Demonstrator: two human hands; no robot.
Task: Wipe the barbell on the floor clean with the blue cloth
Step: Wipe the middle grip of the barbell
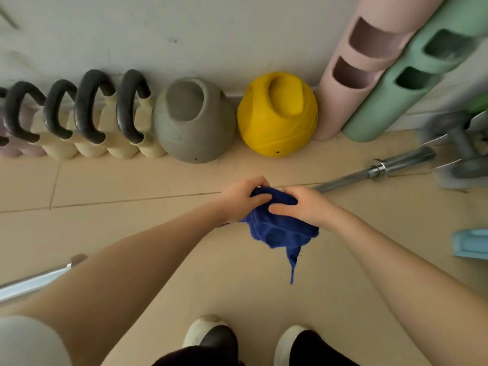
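Note:
A steel barbell (351, 177) lies slantwise on the tiled floor, from the lower left to the right, and my arms hide its middle. The blue cloth (280, 228) is bunched between both hands above the bar, with a corner hanging down. My left hand (243, 196) grips the cloth's upper left part. My right hand (303, 204) grips its upper right part, thumb pressed on the fabric. The bar's right sleeve (404, 159) shows near a dumbbell.
Along the wall stand several cream weights with black handles (92, 114), a grey ball (192, 120), a yellow ball (277, 114), and pink (351, 75) and green (412, 75) foam rollers. A metal dumbbell (459, 149) and a light blue object (472, 243) lie at the right. My shoes (211, 336) are below.

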